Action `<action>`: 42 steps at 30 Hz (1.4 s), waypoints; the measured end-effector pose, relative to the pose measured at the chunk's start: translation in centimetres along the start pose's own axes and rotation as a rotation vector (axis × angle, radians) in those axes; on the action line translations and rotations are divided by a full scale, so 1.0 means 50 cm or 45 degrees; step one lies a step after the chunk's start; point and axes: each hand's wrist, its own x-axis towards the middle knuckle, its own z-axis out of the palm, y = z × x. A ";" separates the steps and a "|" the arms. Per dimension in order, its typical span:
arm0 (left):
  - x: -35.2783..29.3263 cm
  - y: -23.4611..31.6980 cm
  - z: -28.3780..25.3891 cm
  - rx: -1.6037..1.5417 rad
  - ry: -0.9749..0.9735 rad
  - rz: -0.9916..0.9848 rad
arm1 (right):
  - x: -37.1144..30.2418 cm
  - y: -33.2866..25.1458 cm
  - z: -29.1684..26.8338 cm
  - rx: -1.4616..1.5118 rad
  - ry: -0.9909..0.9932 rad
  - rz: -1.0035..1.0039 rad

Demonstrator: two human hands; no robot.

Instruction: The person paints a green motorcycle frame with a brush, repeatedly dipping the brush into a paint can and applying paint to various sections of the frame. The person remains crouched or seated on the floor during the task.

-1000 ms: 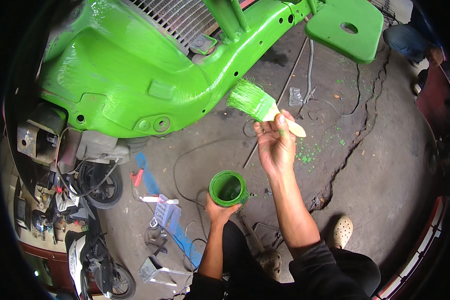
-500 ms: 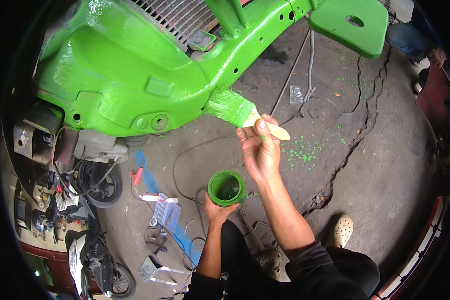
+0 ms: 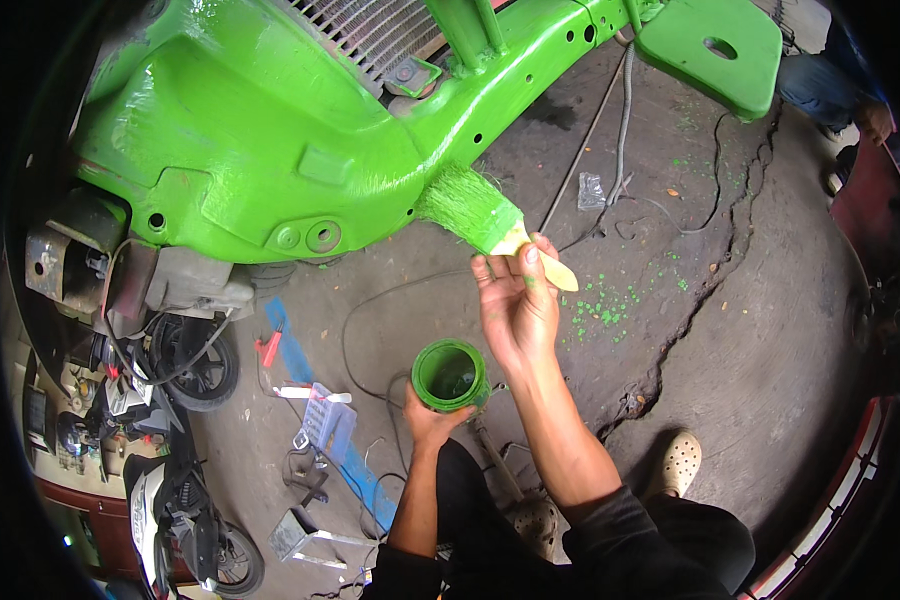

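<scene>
Between the thumb and fingers of my right hand (image 3: 523,300) is the pale handle of a wide paintbrush (image 3: 470,208). Its bristles are coated in green and meet the lower edge of a green-painted metal vehicle frame (image 3: 360,190). My left hand (image 3: 432,420) is wrapped round an open paint can (image 3: 449,375), smeared green, below and left of the brush. The can's mouth faces up, and its inside looks dark green. Wet gloss shows along the frame's bend near the bristles. Some green marks my right fingers.
A green plate with a hole (image 3: 710,50) juts out at upper right. Motorcycles (image 3: 185,500) stand at left. A plastic organizer box (image 3: 327,420), red-handled tool (image 3: 268,347) and cables lie on the cracked floor, with green paint spots (image 3: 605,310). Another person's hand (image 3: 876,122) shows at far right.
The view has shifted slightly. The brush stays against the frame's lower edge, its handle tilted a little differently. My left hand keeps the can in nearly the same place.
</scene>
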 end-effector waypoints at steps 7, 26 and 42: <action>0.003 0.001 0.004 -0.007 0.002 -0.008 | -0.013 0.016 -0.082 -0.111 0.290 0.071; 0.060 0.047 -0.021 0.234 -0.229 0.084 | 0.080 -0.069 -0.031 -2.427 -0.734 0.761; 0.069 0.078 0.092 0.254 -0.566 0.161 | 0.137 -0.133 -0.153 -2.376 -2.053 1.046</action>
